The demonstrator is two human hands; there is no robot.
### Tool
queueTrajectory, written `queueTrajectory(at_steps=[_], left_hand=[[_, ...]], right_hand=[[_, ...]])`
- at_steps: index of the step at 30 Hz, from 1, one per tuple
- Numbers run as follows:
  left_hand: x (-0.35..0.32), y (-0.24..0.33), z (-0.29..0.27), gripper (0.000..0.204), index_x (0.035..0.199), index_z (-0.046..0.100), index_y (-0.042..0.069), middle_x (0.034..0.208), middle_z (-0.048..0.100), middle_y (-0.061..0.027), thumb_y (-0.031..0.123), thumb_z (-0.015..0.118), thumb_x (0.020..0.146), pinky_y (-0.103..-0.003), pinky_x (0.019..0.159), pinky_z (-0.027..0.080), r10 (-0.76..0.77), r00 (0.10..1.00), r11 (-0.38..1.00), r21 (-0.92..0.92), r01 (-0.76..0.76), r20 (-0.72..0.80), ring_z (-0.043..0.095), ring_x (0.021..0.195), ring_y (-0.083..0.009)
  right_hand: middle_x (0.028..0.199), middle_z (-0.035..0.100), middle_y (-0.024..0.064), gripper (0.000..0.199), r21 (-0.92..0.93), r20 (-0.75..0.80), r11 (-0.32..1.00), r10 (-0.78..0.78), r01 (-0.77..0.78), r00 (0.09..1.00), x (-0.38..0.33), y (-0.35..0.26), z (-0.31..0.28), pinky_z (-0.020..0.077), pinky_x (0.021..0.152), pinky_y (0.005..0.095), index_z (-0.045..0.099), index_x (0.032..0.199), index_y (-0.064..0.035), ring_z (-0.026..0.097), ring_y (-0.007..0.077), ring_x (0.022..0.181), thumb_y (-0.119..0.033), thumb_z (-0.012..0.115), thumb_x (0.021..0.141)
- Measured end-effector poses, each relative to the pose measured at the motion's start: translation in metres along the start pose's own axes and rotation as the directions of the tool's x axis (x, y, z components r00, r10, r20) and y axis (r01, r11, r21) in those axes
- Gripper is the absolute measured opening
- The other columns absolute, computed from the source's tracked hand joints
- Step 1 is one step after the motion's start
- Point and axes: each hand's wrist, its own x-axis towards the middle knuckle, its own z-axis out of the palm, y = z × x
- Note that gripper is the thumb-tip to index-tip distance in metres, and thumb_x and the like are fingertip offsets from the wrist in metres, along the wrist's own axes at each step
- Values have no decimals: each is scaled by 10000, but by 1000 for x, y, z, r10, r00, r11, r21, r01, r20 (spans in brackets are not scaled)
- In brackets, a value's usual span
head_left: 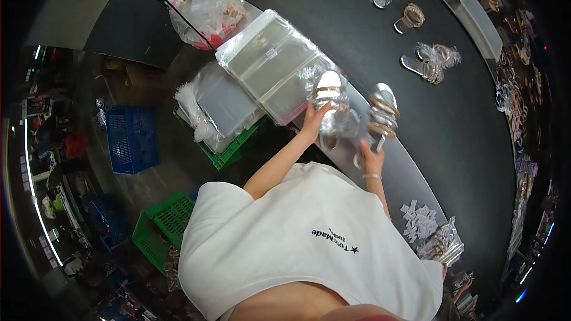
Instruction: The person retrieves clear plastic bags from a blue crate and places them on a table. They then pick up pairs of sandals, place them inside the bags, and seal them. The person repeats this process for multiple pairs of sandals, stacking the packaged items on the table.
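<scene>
My left hand (313, 122) is closed on a silver sandal (328, 81) with a gold strap. Clear plastic film wraps around that sandal and bunches beside my fingers. To its right, a second sandal (383, 113) with silver and gold straps points away from me. My right hand (372, 159), slightly blurred, has its fingers at the heel end of this second sandal and appears to grip it. Both sandals are over the grey ledge beside the dark belt. Left of my left hand lies a stack of clear plastic bags (270, 62).
The dark belt (464, 142) carries several other sandals (410, 19), some in plastic. White paper slips (419, 220) and a bundle of wrapped items (443, 244) lie at the near right. Green crates (223, 157) and a blue basket (132, 139) stand at left. A pale tray (480, 27) sits beyond.
</scene>
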Motion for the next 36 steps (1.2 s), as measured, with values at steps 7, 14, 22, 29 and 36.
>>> queueTrajectory(at_steps=[7,14,22,29,36], left_hand=[[36,76,0,531,1297,429,84,1279,502,-43,477,335,953,-328,997,351,10,933,975,203,-88,359,473,1162,-193],[95,79,-103,163,1001,538,84,1186,583,-71,94,558,840,-471,1032,290,242,712,-85,745,-662,660,450,1218,-303],[102,121,-97,104,917,483,1,1036,627,-136,97,449,895,-393,831,440,505,727,190,762,-619,465,566,973,-318],[44,162,-56,188,1019,548,27,1040,612,-141,93,447,875,-411,874,421,163,742,264,696,-668,651,544,1036,-334],[-24,112,47,294,1156,528,39,1234,546,-84,45,477,866,-435,1012,333,-145,350,-13,352,-936,925,478,1189,-242]], right_hand=[[888,620,13,398,-176,198,957,-195,231,960,35,-45,93,456,663,225,573,1026,-16,577,94,768,-107,774,695],[752,631,86,607,-649,200,759,97,58,975,60,16,48,473,642,294,588,1052,23,597,149,682,-379,794,646],[796,666,172,579,-655,-17,756,-12,-2,1000,38,28,72,485,651,334,634,979,47,640,204,716,-463,708,714],[682,609,44,340,-144,161,934,349,-328,923,20,5,105,395,486,236,645,866,34,522,70,561,-290,713,785],[657,625,81,406,-488,111,873,34,24,993,13,-15,53,452,546,282,663,851,26,568,104,608,-363,715,749]])
